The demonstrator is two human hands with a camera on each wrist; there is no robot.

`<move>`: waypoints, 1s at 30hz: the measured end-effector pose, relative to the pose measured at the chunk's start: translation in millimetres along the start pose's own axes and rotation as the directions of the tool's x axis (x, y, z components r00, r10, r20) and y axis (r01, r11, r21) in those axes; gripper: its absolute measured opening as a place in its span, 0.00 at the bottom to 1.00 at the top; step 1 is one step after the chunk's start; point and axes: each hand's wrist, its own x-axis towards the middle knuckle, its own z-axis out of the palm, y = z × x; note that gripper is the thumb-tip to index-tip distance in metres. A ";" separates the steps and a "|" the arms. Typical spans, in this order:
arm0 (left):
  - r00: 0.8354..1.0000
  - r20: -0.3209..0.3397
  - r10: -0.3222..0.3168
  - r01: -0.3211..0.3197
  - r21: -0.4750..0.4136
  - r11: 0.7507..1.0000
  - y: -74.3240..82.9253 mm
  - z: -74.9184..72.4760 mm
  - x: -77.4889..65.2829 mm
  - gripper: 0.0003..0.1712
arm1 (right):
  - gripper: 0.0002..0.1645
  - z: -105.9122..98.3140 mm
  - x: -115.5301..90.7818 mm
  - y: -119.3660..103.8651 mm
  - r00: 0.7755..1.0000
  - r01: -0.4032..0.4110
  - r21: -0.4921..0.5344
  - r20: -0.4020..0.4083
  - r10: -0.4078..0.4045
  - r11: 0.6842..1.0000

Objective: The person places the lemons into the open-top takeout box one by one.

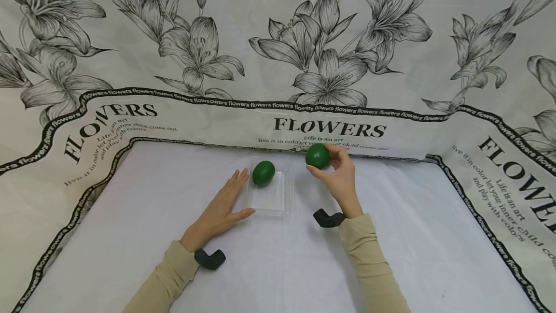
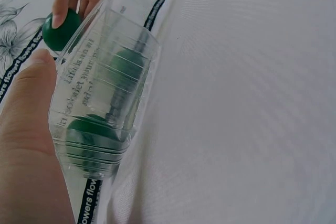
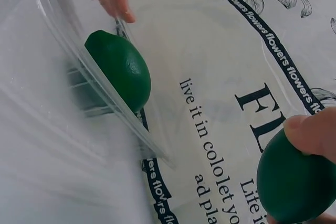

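A clear plastic container (image 1: 269, 204) stands on the white cloth with one green lime (image 1: 260, 174) in its back left part. In the right wrist view this lime (image 3: 123, 72) shows a small nub at its end. My left hand (image 1: 219, 209) rests at the container's left side, fingers extended and thumb (image 2: 31, 114) along its near edge. To the right of the container, my right hand (image 1: 340, 180) pinches a second green lime (image 1: 317, 155) between thumb and fingers, held above the cloth. The left wrist view shows that held lime (image 2: 59, 32) beyond the container's wall.
White cloth (image 1: 243, 274) covers the table. At the back and sides rises a backdrop (image 1: 243, 124) printed with flowers and lettering. Each wrist wears a black mount, one on the left (image 1: 210, 260) and one on the right (image 1: 327, 219).
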 end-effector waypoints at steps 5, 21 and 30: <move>1.000 -0.001 0.006 -0.006 0.003 1.000 0.9 -0.8 -0.2 0.52 | 0.39 9.5 -3.0 -4.8 0.999 0.014 0.034 0.047 -0.015 0.999; 1.000 -0.015 0.016 -0.016 0.013 1.000 -0.1 0.0 0.1 0.52 | 0.40 47.5 -11.9 41.5 0.980 0.078 0.023 0.181 -0.081 0.997; 1.000 -0.004 0.004 -0.004 0.003 1.000 1.8 -1.0 -0.1 0.52 | 0.40 58.9 -19.6 50.8 0.971 0.085 -0.075 0.230 -0.065 0.994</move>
